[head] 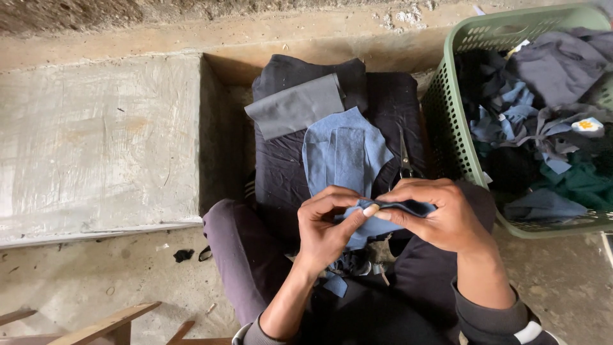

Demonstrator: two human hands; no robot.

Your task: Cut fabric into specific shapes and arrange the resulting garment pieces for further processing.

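Blue fabric strip crosswise between hands

Beside the green basket, whose right side the edge cuts off, we see scissors half hidden behind our right hand.
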